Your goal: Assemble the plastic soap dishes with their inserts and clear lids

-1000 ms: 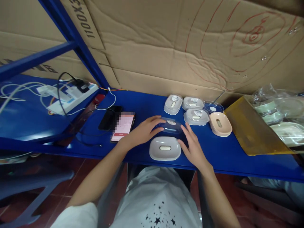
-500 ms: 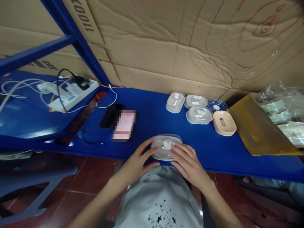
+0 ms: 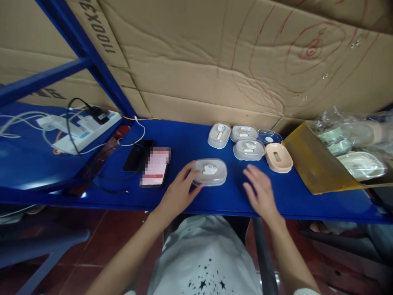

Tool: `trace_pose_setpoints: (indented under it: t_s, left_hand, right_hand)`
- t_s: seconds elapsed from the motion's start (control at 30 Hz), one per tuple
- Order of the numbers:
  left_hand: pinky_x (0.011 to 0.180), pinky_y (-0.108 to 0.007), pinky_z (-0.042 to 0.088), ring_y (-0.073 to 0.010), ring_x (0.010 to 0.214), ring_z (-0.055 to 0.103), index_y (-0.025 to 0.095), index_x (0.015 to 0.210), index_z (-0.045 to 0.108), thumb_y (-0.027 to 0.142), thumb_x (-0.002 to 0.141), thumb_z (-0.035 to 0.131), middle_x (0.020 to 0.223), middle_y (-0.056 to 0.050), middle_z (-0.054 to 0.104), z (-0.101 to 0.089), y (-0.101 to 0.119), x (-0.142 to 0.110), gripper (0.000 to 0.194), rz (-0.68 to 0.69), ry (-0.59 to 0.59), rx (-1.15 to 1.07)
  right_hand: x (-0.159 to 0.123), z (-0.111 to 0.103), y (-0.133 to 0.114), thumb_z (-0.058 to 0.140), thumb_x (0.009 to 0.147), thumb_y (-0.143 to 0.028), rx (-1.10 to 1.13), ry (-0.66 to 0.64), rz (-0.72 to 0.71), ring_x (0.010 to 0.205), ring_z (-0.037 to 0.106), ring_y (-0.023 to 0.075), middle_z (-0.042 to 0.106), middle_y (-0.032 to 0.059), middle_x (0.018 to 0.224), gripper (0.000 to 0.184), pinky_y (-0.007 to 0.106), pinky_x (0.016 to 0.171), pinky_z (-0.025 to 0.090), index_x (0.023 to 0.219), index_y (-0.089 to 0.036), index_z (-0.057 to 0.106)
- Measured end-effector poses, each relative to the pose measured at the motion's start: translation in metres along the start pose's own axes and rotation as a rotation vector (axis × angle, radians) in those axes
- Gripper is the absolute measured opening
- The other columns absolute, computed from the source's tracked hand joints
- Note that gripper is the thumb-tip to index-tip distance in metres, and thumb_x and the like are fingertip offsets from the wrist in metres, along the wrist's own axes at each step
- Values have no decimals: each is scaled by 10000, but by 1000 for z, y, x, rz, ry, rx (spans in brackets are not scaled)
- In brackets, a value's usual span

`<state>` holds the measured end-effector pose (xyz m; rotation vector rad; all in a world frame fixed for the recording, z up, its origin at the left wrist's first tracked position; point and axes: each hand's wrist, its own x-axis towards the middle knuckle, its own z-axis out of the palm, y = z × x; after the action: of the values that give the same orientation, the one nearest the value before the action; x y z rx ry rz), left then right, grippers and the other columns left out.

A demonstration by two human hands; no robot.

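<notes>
A pale grey soap dish (image 3: 211, 175) with a clear lid and a round white sticker sits near the table's front, in the middle. My left hand (image 3: 181, 186) grips its left end, thumb at the near side and fingers over the lid's edge. To the right, apart from that dish, my right hand (image 3: 259, 188) hovers open with nothing in it, fingers pointing forward. Its closest neighbour is a peach soap dish (image 3: 278, 157) without a lid. A loose clear lid (image 3: 270, 136) lies behind the peach one.
Three lidded grey soap dishes, one being this left one (image 3: 219, 136), stand at the back. A yellow-taped carton (image 3: 310, 164) of wrapped dishes is at right. Two phones, one lit (image 3: 156, 166), lie left, near a power strip (image 3: 89, 133) with cables. Cardboard (image 3: 184, 61) walls the back.
My right hand has left the grey soap dish and moved right, fingers apart. The dish, with my left hand still on it, sits a little farther from the table's front edge.
</notes>
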<state>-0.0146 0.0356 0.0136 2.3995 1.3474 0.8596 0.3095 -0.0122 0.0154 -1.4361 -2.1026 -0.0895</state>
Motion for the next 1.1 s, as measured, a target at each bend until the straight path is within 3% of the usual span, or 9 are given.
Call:
trace_pose_setpoints:
  t_s: [0.1,0.23,0.37,0.5,0.6,0.73,0.87,0.97,1.1]
  left_hand:
    - [1165,-590,533,-413,1507,515,175,1415,549,272,1025,659,1637,-234,455,-2,-7,40,416,-65,27,118]
    - [1223,-704,405,-497,1603,323,137,1568,441,302,1037,642,1727,-302,278,-2,4,62,591,-37,111,174]
    - [1237,-627,445,-400,1595,388,235,1612,412,308,1071,597,1730,-219,330,7,39,34,577,133,27,72]
    - [1236,-607,464,-375,1606,377,273,1588,465,355,1036,681,1750,-183,328,21,60,-2,598,343,-164,3]
    - [1245,-610,450,-349,1567,447,286,1483,587,300,1022,705,1649,-140,499,23,55,-14,477,372,-196,20]
    - [1252,-593,428,-311,1470,560,277,1359,672,258,1047,664,1490,-98,650,7,32,-22,312,255,-104,15]
    - [1221,-548,447,-260,1333,657,260,1338,655,249,1072,634,1371,-89,717,-11,14,-22,267,182,64,-30]
    - [1221,-552,434,-256,1297,671,254,1312,656,259,1080,621,1341,-89,725,-15,7,-14,235,122,114,-34]
    - [1275,-643,316,-299,1368,637,282,1306,677,272,1088,596,1377,-67,736,-8,2,-1,233,122,11,50]
  right_hand:
    - [-1,-14,55,521,1109,-405,-248,109,274,1527,469,388,541,196,1620,540,630,1200,379,1614,-226,454]
    - [-22,-27,83,556,1085,-430,-322,138,345,1285,637,414,728,221,1321,402,646,1103,437,1381,-172,644]
    - [-53,-30,44,569,1071,-275,-209,142,236,1118,703,329,770,138,1173,202,584,1060,503,1215,-216,697]
    - [-60,-21,-20,571,1060,-184,119,-71,-29,1278,684,269,757,77,1278,312,575,1212,458,1344,-283,651]
    - [-46,-17,-30,557,1090,-275,192,-186,-82,1447,586,267,676,84,1475,382,549,1227,471,1471,-301,580]
    - [-30,-24,31,509,1109,-427,-111,-33,221,1588,404,367,457,180,1688,576,674,1239,382,1646,-248,404]
    - [-37,-33,84,487,1100,-459,-301,18,383,1390,602,422,676,249,1424,531,698,1132,453,1525,-147,550]
    - [-48,-30,61,504,1095,-342,-168,-34,253,1218,697,344,755,172,1256,341,591,1086,521,1356,-196,667]
    - [-51,-19,-11,490,1101,-208,63,-233,23,1330,663,278,743,81,1350,389,658,1250,353,1469,-293,583]
